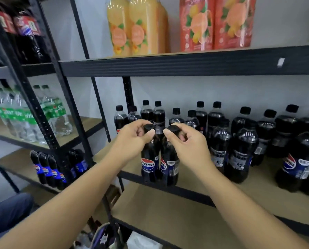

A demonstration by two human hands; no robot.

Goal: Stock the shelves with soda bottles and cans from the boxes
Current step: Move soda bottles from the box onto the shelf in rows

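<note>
Head view: left hand (135,135) and right hand (183,139) each grip 1 Pepsi bottle (149,159) by its cap, side by side at the shelf (191,178) front edge, apparently for placement.

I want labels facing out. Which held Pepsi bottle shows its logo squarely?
The dark plastic Pepsi bottle in the left hand: its round logo faces the camera; the other bottle, in the right hand, shows only part.

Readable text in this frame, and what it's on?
"PEPSI": label of the bottle in the left hand.
"Spr", cut off: green label on the clear bottles.
Second bottle in the right hand: logo turned, unclear.
Juice bottles, shelf tag: blurred.
</note>
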